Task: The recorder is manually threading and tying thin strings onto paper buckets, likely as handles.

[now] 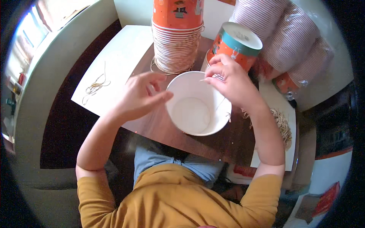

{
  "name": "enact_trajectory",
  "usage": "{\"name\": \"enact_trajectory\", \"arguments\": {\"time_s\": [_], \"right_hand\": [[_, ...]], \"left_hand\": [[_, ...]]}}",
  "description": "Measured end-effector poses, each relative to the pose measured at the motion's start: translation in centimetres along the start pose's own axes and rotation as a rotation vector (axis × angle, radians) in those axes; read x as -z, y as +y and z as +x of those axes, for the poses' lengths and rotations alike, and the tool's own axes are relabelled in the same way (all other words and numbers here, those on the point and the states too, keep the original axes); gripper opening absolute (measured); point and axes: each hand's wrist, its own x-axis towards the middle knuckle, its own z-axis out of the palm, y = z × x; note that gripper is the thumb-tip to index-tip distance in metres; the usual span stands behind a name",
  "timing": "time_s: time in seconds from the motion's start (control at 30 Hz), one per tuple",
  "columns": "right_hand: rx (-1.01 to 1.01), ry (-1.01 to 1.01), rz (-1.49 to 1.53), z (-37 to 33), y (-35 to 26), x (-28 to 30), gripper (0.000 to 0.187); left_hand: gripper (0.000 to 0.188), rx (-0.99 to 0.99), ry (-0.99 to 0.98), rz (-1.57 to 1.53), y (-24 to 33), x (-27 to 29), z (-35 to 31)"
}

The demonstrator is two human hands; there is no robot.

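A white-lined paper bucket rests on the brown table in front of me, its mouth tilted toward me. My right hand is over the bucket's far right rim, thumb and fingers pinching the end of a thin pale cord. The cord runs down inside the bucket to its right side, where a knotted tail pokes out near the rim. My left hand is at the left rim with its fingers apart and nothing in it. Whether its thumb touches the rim I cannot tell.
Behind the bucket stands a tall stack of orange buckets with cords around it. An upside-down orange and teal bucket tops another stack. Plastic-wrapped stacks lean at back right. Cord bundles lie right, loose cords left.
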Motion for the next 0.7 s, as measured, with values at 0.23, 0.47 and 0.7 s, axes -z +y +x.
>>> {"name": "enact_trajectory", "arguments": {"time_s": [0.23,0.47,0.7], "right_hand": [[-0.106,-0.312,-0.095,-1.6,1.4,-0.5,0.013],[-0.112,-0.23,-0.157,-2.2,-4.7,1.3,0.011],[-0.134,-0.153,-0.113,-2.7,-5.5,1.5,0.01]], "left_hand": [[0.034,0.119,-0.164,-0.132,-1.9,-1.6,0.3],[0.028,0.175,-0.071,-0.075,-1.6,-2.0,0.3],[0.035,0.049,-0.058,-0.574,-4.1,-3.3,-0.2]]}}
